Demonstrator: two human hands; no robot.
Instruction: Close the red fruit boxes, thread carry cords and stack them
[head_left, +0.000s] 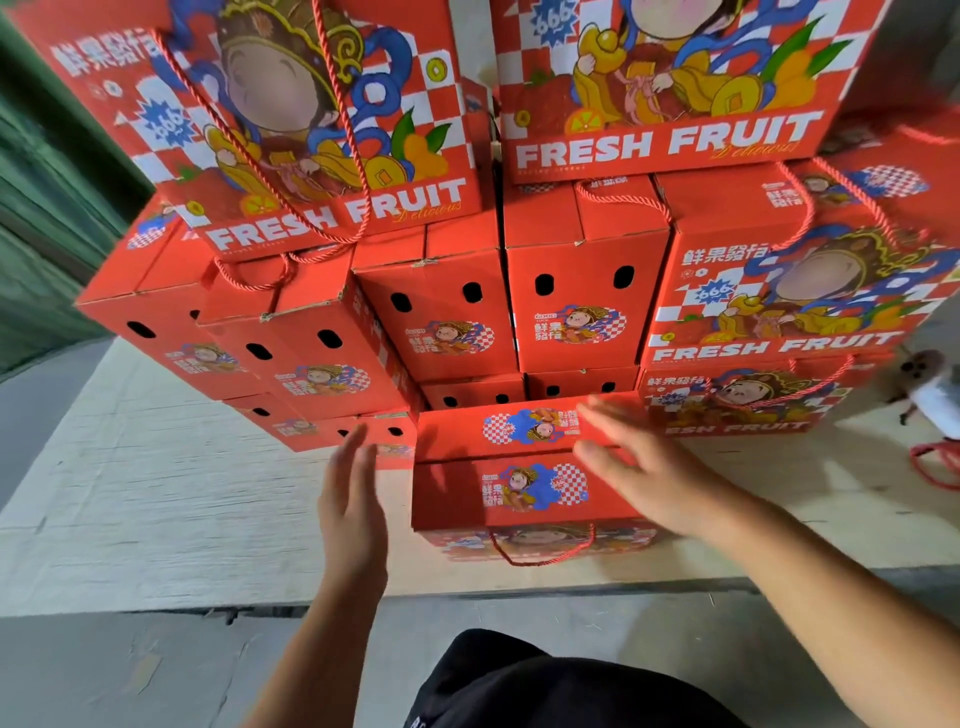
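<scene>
While both arms reach forward over the pale wooden board (156, 493), the right hand (644, 467) is spread flat, fingers straight and a little blurred, lying over the right end of the nearest red cardboard fruit box (524, 488); whether the palm presses the lid or just skims it, I cannot tell. Left hand (353, 499) now: fingers straight and together, edge-on, standing just beside the box's left end and holding nothing. That box sits closed on the board, its two lid flaps meeting along a seam across the top, each with a cartoon figure on a checked patch. Down its front face hangs a red twisted carry cord (545, 556), looping below the lid edge. Right behind it rises the stack of matching red boxes (452, 322), several tiers high, end panels with dark oval holes facing us. Two big boxes on top show "FRESH FRUIT" in white; the left one (311, 130) has long cords trailing down its face. Far right, a bundle of loose red cords (940, 462) lies on the board beside something white and grey, too blurred to name. At the bottom edge, dark black clothing (519, 680) of the person.
</scene>
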